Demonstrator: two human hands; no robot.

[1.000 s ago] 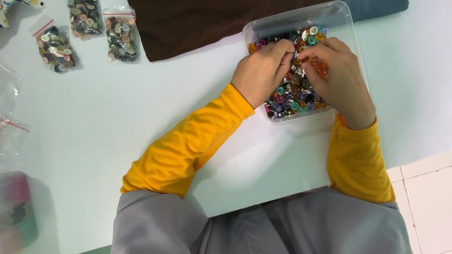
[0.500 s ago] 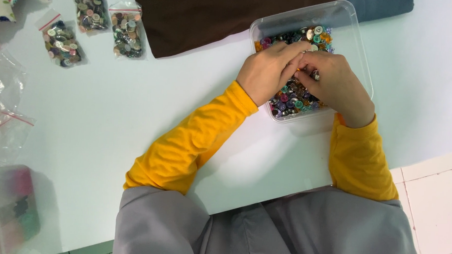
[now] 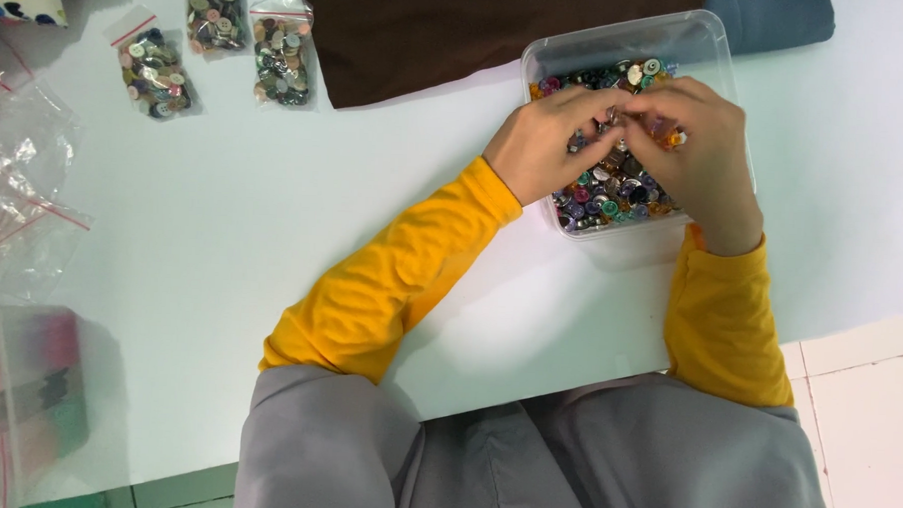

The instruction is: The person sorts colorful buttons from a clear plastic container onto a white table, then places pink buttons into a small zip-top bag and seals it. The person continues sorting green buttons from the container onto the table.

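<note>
Both my hands are in the clear tub (image 3: pixel 714 53) of mixed buttons (image 3: pixel 609 194) at the table's (image 3: pixel 271 258) far right. The left hand (image 3: pixel 545 142) and right hand (image 3: pixel 700 153) meet fingertip to fingertip, seemingly pinching something small between them; I cannot tell what. I judge this the picking step. Next calls for a fine pinch, lifting one piece clear without spilling. Three filled bags (image 3: pixel 219 46) lie well apart.

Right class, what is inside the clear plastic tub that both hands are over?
The clear rectangular plastic tub holds a heap of small mixed-colour buttons. The left hand and right hand cover its middle, so whatever their fingertips pinch there is hidden.
</note>
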